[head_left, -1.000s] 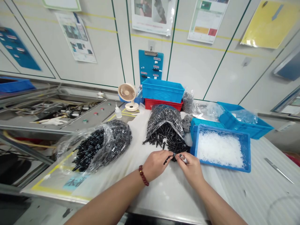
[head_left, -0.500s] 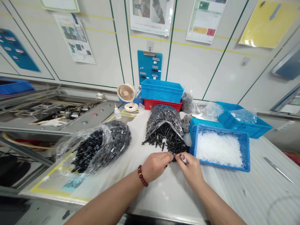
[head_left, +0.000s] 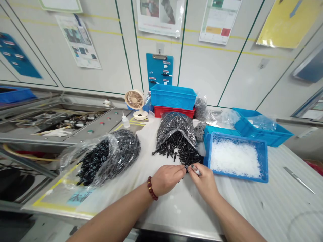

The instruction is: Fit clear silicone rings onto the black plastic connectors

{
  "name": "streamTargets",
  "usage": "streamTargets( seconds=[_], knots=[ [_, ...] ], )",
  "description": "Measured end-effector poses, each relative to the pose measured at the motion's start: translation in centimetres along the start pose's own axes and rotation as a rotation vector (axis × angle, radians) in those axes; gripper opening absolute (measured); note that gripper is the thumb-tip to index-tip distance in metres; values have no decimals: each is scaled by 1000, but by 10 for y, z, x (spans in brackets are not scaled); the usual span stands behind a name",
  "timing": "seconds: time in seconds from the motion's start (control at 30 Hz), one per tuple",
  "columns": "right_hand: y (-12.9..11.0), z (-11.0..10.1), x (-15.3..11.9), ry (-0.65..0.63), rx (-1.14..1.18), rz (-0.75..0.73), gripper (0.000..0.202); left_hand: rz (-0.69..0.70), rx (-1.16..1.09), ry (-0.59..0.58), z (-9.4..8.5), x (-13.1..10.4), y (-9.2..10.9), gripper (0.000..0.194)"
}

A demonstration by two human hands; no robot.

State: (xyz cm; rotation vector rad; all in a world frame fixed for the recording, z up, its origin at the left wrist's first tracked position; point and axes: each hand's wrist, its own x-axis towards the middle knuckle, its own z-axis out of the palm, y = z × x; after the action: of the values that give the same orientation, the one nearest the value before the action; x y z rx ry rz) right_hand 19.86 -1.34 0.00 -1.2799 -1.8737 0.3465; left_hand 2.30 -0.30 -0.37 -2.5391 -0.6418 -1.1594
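The left hand (head_left: 167, 180) is closed, pinching a small black part (head_left: 186, 167) at its fingertips; the right hand (head_left: 207, 179) meets it there, fingers curled around a pale cylindrical tool (head_left: 196, 170). Both hands have hardly shifted over the last second, but less of the part's dark end shows under the left fingers, so I'd judge the piece has been turned rather than swapped. It looks slim and dark with a paler band, mostly hidden by the fingers, held above the desk (head_left: 174, 215) between its near edge and a pile of black parts (head_left: 188, 155). Those spill from a clear bag (head_left: 176, 121). A second bag (head_left: 126, 144) lies toward the desk's left edge; rightward stands a blue tray (head_left: 265, 158) of white pieces (head_left: 234, 158).
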Motion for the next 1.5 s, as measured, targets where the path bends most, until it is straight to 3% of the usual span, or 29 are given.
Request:
streamTargets(
  seconds=[0.17,0.27,0.33,0.5,0.67,0.87,1.1,1.5],
  knots=[
    [2,3,0,6,-11,11,20,34,33,-38,0,0,0,19],
    [1,2,0,1,1,29,21,-20,-61,-11,2,1,0,19],
    [-1,-1,0,-5,28,43,21,-155,-172,8,3,2,1,17],
    [-3,-7,3,33,133,75,17,-664,-570,-23,-1,5,1,11],
    [-2,-7,4,40,181,53,25,-884,-938,-13,0,6,0,14],
    [0,-5,3,-2,182,-36,19,-932,-1079,-32,0,9,1,22],
    [-1,-7,2,11,99,-42,16,-930,-1068,-56,2,6,-1,20],
    [6,-2,0,76,-285,-202,17,-725,-646,-201,2,-1,1,14]
  ],
)
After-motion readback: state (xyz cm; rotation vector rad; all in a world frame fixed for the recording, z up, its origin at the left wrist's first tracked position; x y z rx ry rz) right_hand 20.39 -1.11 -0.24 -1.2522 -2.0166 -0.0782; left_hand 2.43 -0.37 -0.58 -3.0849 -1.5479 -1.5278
